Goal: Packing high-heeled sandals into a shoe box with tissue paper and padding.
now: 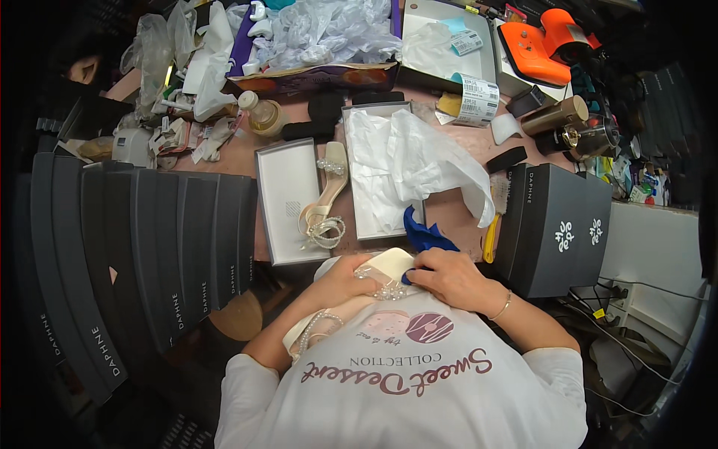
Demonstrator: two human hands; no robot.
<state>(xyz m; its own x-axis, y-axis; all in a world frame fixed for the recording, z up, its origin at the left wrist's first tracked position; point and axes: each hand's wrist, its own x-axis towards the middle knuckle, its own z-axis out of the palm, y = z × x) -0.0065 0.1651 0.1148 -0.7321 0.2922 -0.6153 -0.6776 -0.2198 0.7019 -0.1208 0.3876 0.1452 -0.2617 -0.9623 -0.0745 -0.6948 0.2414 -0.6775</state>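
Close against my body, my left hand (342, 280) is closed around a cream sandal (394, 261) with a clear, beaded toe strap and pearl ankle straps. My right hand (455, 278) pinches a blue cloth (428, 234) at the sandal's toe end; the cloth's loose part sticks up past the fingers. A matching sandal (329, 193) lies on the table just beyond, between a shallow grey box half (278, 206) and an open shoebox (361, 226). White tissue paper (404, 165) fills that shoebox and spills over its right side.
Rows of dark grey shoeboxes (153, 247) stand at the left, with more shoeboxes (552, 224) at the right beside a yellow-handled brush (491, 236). Farther back are a bottle (260, 114), a purple box (321, 78) of plastic bags, a label roll (479, 99) and an orange device (532, 54).
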